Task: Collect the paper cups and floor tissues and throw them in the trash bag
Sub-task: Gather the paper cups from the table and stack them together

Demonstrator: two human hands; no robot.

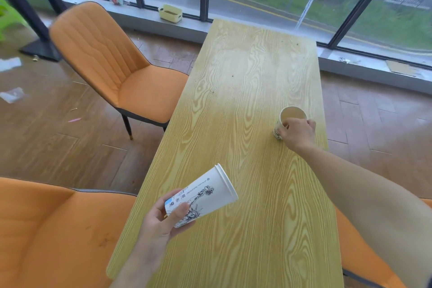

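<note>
Left hand: my left hand (161, 224) was closed round the base of a tall white paper cup (203, 194), thumb on top and fingers underneath.
Tall cup: it lay tilted almost on its side in my grip, rim pointing up and to the right, a black line drawing and a blue label on its wall, held just above the near left part of the wooden table (245, 77).
Right hand: my right hand (298, 133) was stretched out over the table's right side, fingers curled and closed on the wall of a small paper cup (292, 116).
Small cup: it stood upright on the table near the right edge, open mouth up, brownish inside; I could not tell whether it was lifted off the surface.
Floor: two pale tissues (10, 63) (12, 94) lay on the wooden floor at far left, well apart from the table.
Seating: an orange chair (112, 63) stood beside the table's left edge.
Windowsill: a pale yellow tray (170, 13) sat on the ledge beyond the table's far end.
</note>
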